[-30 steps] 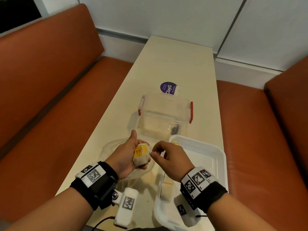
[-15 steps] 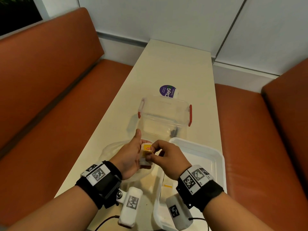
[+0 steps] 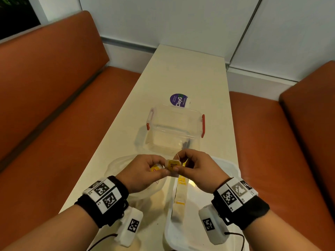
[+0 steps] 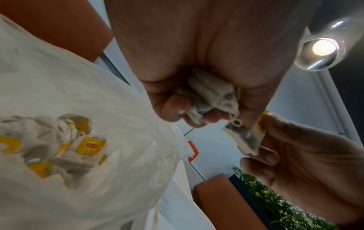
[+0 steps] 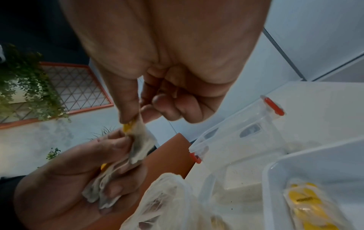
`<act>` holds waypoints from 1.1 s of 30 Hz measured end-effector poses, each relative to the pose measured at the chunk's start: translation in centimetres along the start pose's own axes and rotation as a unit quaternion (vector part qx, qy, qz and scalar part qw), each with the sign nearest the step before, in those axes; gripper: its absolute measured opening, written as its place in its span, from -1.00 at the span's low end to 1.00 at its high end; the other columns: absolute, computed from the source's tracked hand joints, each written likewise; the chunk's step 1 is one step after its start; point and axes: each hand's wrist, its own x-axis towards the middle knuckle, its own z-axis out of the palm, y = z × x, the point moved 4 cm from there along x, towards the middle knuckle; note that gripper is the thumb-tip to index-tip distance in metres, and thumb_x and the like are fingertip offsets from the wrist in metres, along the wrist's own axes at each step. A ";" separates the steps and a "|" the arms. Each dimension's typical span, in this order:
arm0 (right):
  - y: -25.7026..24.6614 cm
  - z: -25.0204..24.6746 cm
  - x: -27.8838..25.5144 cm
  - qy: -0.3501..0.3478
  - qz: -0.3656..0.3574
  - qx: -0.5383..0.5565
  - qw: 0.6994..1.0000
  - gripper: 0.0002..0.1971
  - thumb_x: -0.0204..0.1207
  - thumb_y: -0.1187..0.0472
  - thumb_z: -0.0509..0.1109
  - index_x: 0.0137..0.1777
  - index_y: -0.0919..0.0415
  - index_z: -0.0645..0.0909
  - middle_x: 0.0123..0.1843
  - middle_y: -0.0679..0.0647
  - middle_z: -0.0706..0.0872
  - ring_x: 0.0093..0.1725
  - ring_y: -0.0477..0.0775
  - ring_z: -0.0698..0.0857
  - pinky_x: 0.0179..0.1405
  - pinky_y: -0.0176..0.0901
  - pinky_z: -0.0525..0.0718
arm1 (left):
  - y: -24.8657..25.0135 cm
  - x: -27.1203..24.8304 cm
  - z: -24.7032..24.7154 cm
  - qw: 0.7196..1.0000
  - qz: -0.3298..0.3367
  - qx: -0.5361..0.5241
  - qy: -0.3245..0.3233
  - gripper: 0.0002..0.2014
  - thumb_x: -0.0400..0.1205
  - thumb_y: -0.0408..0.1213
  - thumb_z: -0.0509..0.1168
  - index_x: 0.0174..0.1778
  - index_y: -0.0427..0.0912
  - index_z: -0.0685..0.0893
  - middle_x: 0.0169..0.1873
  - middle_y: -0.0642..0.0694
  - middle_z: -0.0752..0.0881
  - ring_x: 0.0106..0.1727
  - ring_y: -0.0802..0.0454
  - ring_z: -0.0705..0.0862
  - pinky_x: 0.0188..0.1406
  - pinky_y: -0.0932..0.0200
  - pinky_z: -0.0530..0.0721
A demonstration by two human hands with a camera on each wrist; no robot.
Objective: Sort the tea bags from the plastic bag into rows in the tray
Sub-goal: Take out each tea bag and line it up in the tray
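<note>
My left hand (image 3: 159, 170) grips a crumpled bunch of tea bags (image 4: 208, 93) in its palm, above the clear plastic bag (image 3: 119, 163). The bag still holds several yellow-tagged tea bags (image 4: 86, 146). My right hand (image 3: 181, 168) pinches one tea bag (image 3: 173, 164) by its yellow tag end between thumb and forefinger; that bag still touches the left hand's fingers (image 5: 118, 144). The white tray (image 3: 229, 169) lies under and right of the right hand. A line of tea bags (image 3: 181, 194) runs along its left side.
A clear lidless box (image 3: 174, 131) with red clips stands just beyond the hands, with a purple round sticker (image 3: 178, 99) behind it. The narrow cream table (image 3: 181, 69) has orange benches (image 3: 45, 105) on both sides.
The right hand closed in on the bunch in the left hand and took hold of one tea bag. The left hand's fingers curled round the rest.
</note>
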 end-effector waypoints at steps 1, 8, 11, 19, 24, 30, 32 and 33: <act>-0.1 -0.1 -0.1 0.003 -0.005 -0.025 1.000 -0.90 0.45 0.07 0.52 -0.12 -0.09 0.65 -0.34 -0.36 0.63 -0.44 -0.24 0.49 -0.36 -0.37 0.44 | -0.1 0.0 0.1 1.000 0.010 0.024 0.007 -0.90 0.43 0.00 0.45 -0.17 0.17 0.78 -0.28 -0.11 0.77 -0.32 0.05 0.65 -0.22 0.12 0.67; -0.3 -0.3 -0.7 -0.011 -0.016 -0.098 0.995 -0.91 0.54 0.08 0.41 -0.18 -0.11 0.59 -0.36 -0.56 0.57 -0.41 -0.30 0.53 -0.39 -0.46 0.41 | -0.5 0.3 0.2 0.992 0.036 0.115 0.023 -0.84 0.40 0.10 0.37 -0.19 0.21 0.78 -0.26 0.16 0.76 -0.15 0.22 0.69 -0.16 0.28 0.60; 0.0 -0.4 -0.8 -0.009 -0.013 -0.083 0.996 -0.85 0.55 0.11 0.41 -0.19 -0.16 0.56 -0.36 -0.55 0.58 -0.42 -0.29 0.53 -0.38 -0.46 0.41 | -0.6 0.4 0.3 0.990 0.047 0.134 0.014 -0.87 0.49 -0.02 0.41 -0.07 0.19 0.79 -0.22 0.17 0.75 -0.10 0.23 0.68 -0.14 0.36 0.59; 0.2 -0.7 -0.6 -0.011 -0.011 -0.075 0.997 -0.89 0.56 0.13 0.41 -0.14 -0.12 0.59 -0.36 -0.43 0.61 -0.40 -0.25 0.54 -0.35 -0.45 0.48 | -0.4 0.6 0.4 0.985 0.054 0.161 0.010 -0.86 0.48 -0.03 0.51 -0.08 0.13 0.78 -0.26 0.18 0.71 -0.12 0.23 0.66 -0.15 0.38 0.56; 0.2 -0.8 -0.5 -0.014 -0.006 -0.083 0.996 -0.94 0.56 0.12 0.41 -0.11 -0.07 0.60 -0.35 -0.30 0.60 -0.40 -0.28 0.55 -0.36 -0.46 0.46 | -0.4 0.7 0.7 0.982 0.046 0.181 -0.007 -0.83 0.49 -0.04 0.50 -0.02 0.10 0.79 -0.26 0.19 0.68 -0.13 0.26 0.64 -0.15 0.40 0.54; 0.3 -0.7 -0.7 -0.029 -0.009 -0.119 0.992 -0.93 0.53 0.08 0.43 -0.03 -0.11 0.66 -0.36 -0.40 0.61 -0.37 -0.26 0.56 -0.35 -0.48 0.47 | 0.0 0.6 1.0 0.979 0.046 0.196 -0.006 -0.92 0.47 -0.11 0.52 -0.19 0.08 0.76 -0.33 0.22 0.66 -0.15 0.31 0.63 -0.23 0.50 0.49; 0.5 -0.7 -0.7 -0.032 -0.006 -0.129 0.991 -0.94 0.54 0.06 0.42 -0.03 -0.12 0.68 -0.37 -0.44 0.61 -0.36 -0.26 0.56 -0.35 -0.48 0.45 | -0.1 0.5 1.0 0.980 0.038 0.195 -0.015 -0.94 0.49 -0.13 0.49 -0.15 0.07 0.78 -0.28 0.21 0.70 -0.12 0.27 0.65 -0.17 0.41 0.57; 0.5 -0.7 -0.7 -0.032 -0.005 -0.135 0.990 -0.94 0.55 0.05 0.41 -0.03 -0.13 0.68 -0.36 -0.41 0.61 -0.35 -0.26 0.56 -0.34 -0.48 0.44 | -0.2 0.5 1.1 0.980 0.038 0.196 -0.022 -0.91 0.50 -0.15 0.48 -0.10 0.06 0.80 -0.25 0.20 0.72 -0.10 0.25 0.66 -0.11 0.34 0.62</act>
